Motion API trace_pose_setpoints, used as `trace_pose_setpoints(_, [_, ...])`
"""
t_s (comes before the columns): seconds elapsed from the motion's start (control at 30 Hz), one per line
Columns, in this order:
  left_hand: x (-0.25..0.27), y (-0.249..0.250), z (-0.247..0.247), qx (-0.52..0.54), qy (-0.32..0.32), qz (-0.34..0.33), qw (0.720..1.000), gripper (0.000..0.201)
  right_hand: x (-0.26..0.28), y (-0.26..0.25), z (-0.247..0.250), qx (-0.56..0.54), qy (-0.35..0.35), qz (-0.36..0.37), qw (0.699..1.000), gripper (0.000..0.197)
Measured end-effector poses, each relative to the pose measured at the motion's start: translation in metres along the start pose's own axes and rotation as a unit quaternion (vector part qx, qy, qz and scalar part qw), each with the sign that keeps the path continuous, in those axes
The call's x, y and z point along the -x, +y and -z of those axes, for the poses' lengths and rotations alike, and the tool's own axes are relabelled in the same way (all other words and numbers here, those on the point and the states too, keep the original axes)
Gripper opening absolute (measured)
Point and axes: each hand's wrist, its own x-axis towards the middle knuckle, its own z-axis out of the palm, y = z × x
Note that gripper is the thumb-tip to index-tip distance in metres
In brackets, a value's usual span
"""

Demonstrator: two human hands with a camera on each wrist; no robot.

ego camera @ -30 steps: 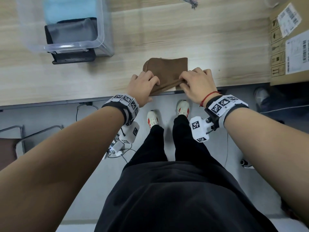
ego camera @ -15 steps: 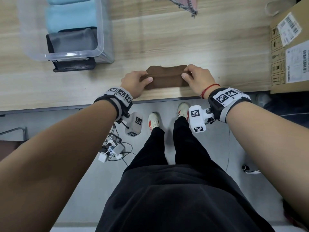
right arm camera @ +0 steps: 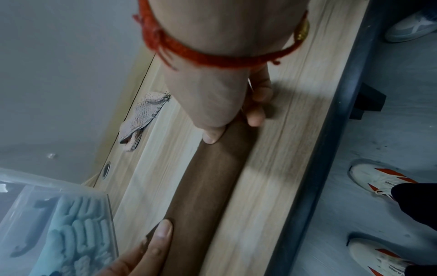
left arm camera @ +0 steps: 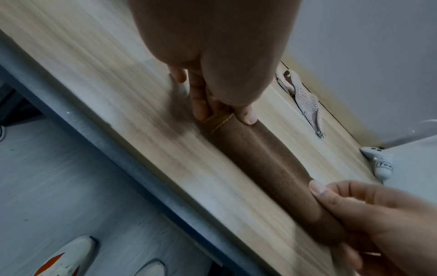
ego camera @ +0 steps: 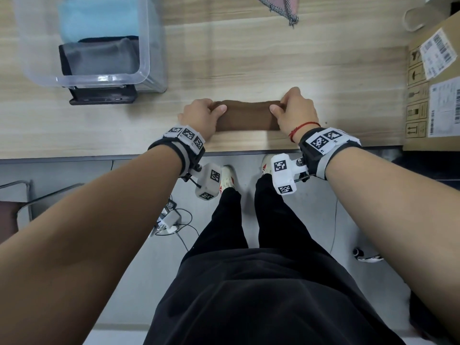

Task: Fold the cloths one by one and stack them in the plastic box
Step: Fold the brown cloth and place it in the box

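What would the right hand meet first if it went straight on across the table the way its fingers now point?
Probably bare table first: the right hand, pinching the brown cloth, points away from the person. The checked cloth lies farther back, slightly left of that line; depth is uncertain.

Black wrist straps (ego camera: 323, 155) with white tag-marked blocks, red string bracelet (ego camera: 302, 127), black trousers, white-orange shoes (ego camera: 227, 180)

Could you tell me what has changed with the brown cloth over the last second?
Both hands, left hand and right hand, folded the brown cloth into a narrower strip and still pinch its ends. The plastic box and its cloths stayed put.
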Motion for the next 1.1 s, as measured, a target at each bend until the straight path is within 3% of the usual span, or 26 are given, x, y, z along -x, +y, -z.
trace_pose_setpoints(0.13, [0.001, -0.001, -0.005, 0.05, 0.026, 0.019, 0.998, 0.034, 0.002, -0.002, -0.001, 0.03, 0.013, 0.031, 0.999, 0.023])
trace_pose_setpoints(0.4, [0.003, 0.008, -0.004, -0.011, 0.004, -0.063, 0.998, 0.019, -0.003, 0.011, 0.006, 0.048, -0.008, 0.1, 0.994, 0.019])
trace_pose_setpoints(0.5, [0.01, 0.021, -0.003, -0.013, -0.015, -0.07, 0.997, 0.014, -0.003, 0.011, 0.013, -0.01, -0.015, 0.104, 0.994, 0.014])
trace_pose_setpoints(0.6, [0.016, 0.032, -0.003, 0.035, -0.059, -0.044, 0.997, 0.014, 0.0, 0.009, 0.026, -0.135, -0.041, 0.057, 0.988, 0.013])
trace_pose_setpoints(0.7, [0.019, 0.043, 0.006, 0.073, -0.114, -0.034, 0.99, 0.031, -0.002, 0.003, 0.048, -0.234, -0.066, 0.022, 0.97, 0.021])
trace_pose_setpoints(0.83, [0.021, 0.064, 0.033, 0.119, -0.19, -0.068, 0.972, 0.047, -0.006, -0.029, 0.09, -0.336, -0.093, 0.056, 0.936, 0.029])
trace_pose_setpoints(1.0, [0.029, 0.09, 0.093, 0.236, -0.266, -0.085, 0.931, 0.068, -0.004, -0.102, 0.149, -0.362, -0.143, 0.154, 0.908, 0.036])
trace_pose_setpoints(1.1, [0.032, 0.098, 0.132, 0.286, -0.3, -0.088, 0.906, 0.058, -0.003, -0.147, 0.172, -0.346, -0.158, 0.203, 0.902, 0.034])
